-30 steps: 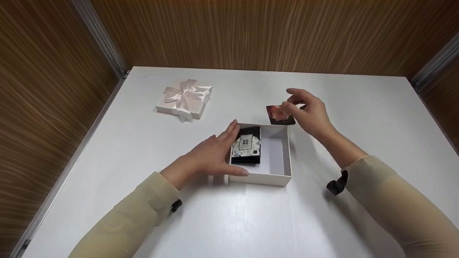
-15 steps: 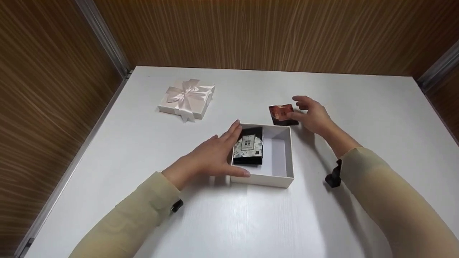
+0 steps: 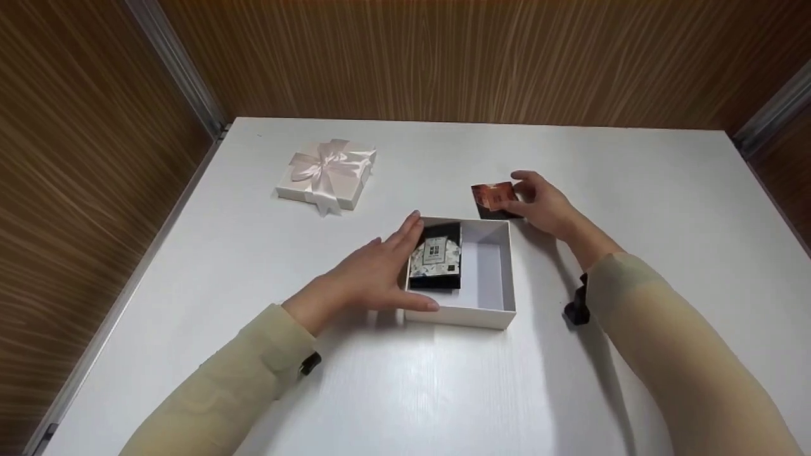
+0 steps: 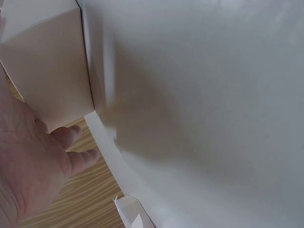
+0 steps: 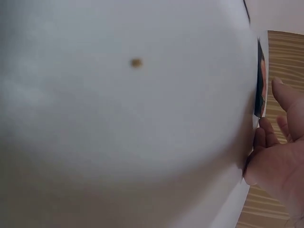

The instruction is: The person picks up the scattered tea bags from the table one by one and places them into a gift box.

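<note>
A white open-topped box (image 3: pixel 461 317) stands mid-table. My left hand (image 3: pixel 374 275) rests along its left wall, fingers straight toward the far corner and thumb along the front rim; in the left wrist view the palm (image 4: pixel 28 161) lies by the box's wall (image 4: pixel 52 66). Inside the box, on the left, lies a stack of dark packets, the top packet (image 3: pixel 436 256) floral-printed with a label. Just beyond the box lies a red-and-black packet (image 3: pixel 489 196). My right hand (image 3: pixel 548 206) is at its right edge, thumb over the packet and fingers loosely bent beyond it; no firm grip shows.
A pale pink box lid (image 3: pixel 345 183) with a satin ribbon bow (image 3: pixel 326 166) sits at the back left of the white table (image 3: pixel 405 392). Wood-grain panels (image 3: pixel 405 63) enclose the back and sides. Inside the box, the right part shows a bare white bottom.
My right hand has come down from above the red-and-black packet to its right edge, and its forearm has shifted left. The left hand and box stay put.
</note>
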A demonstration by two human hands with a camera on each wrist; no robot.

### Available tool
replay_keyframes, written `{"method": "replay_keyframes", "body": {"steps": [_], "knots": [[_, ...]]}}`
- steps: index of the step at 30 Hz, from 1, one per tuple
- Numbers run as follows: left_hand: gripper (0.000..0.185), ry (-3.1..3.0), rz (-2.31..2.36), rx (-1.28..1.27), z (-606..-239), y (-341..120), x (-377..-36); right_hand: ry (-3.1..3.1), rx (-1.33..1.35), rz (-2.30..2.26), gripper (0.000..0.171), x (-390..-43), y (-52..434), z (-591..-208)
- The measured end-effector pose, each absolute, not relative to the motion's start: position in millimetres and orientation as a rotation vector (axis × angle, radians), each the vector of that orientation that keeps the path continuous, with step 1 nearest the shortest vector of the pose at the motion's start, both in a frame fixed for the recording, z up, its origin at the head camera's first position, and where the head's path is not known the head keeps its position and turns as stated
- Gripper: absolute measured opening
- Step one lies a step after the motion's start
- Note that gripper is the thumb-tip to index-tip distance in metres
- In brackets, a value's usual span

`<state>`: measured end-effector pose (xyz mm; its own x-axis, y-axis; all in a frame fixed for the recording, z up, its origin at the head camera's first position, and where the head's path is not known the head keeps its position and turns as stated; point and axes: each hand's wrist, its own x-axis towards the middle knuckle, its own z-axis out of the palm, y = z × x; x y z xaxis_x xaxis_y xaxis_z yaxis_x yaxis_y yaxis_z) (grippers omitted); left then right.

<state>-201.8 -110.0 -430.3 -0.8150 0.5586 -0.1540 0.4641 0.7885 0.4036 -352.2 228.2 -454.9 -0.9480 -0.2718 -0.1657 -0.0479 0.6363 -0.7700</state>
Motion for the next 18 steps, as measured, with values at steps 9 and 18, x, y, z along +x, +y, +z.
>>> {"method": "replay_keyframes", "body": {"steps": [9,18], "knots": [[0.143,2.717,0.511,0.797,-430.7,-110.3,-202.6,2.640,-0.319,-1.121,0.075,-356.1,223.4,-455.9],[0.143,2.711,0.524,0.788,-430.8,-110.0,-201.8,2.663,-0.378,-1.082,0.075,-356.2,223.9,-457.4]]}}
